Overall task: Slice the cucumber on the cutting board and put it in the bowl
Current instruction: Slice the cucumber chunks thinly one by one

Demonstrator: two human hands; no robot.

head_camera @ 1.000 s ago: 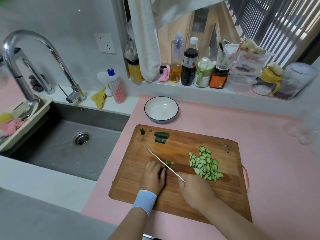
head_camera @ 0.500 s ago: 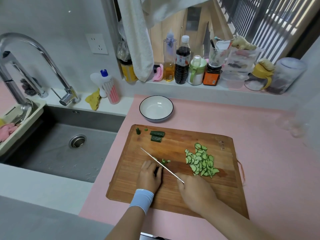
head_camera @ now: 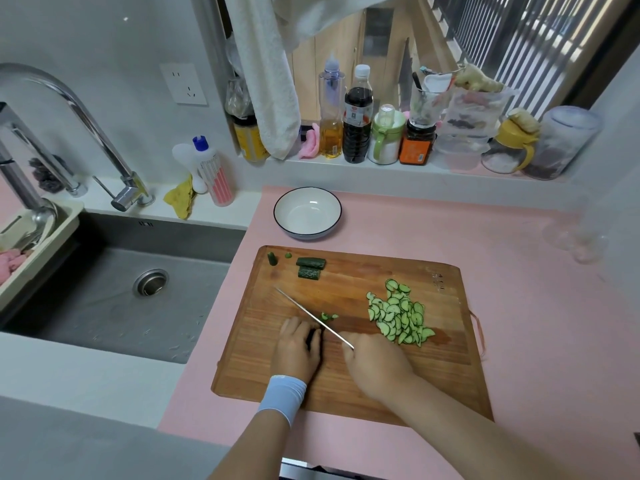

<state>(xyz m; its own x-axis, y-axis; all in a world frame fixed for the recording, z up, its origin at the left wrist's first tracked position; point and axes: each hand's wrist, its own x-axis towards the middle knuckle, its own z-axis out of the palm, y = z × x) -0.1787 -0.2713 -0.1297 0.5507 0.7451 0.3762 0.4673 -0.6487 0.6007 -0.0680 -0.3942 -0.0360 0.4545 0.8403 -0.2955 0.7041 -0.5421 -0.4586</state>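
Hands have barely moved in the last second. Your left hand, the one with the pale blue wristband, still sits near the front edge of the cutting board. Its fingers curl down over the dark cucumber stub to hold it in place. Your right hand is just beside it, closed round the handle of the knife; the hand hides the handle. The blade still points away from you toward the board's far left corner, and it runs right past your left fingertips. I cannot tell if its edge is touching the wood.

A few fresh slices lie just to the right of the blade, same as a moment ago. So I think you are between cuts, with only that short stub left under your hand.

Further out, toward the right edge of the board, the big pile of slices waits. Two dark cucumber chunks and a tiny end piece lie by the far left corner; they may need cutting too. Past the far edge, on the pink counter, the white bowl has nothing in it yet, so the moving step has not begun.
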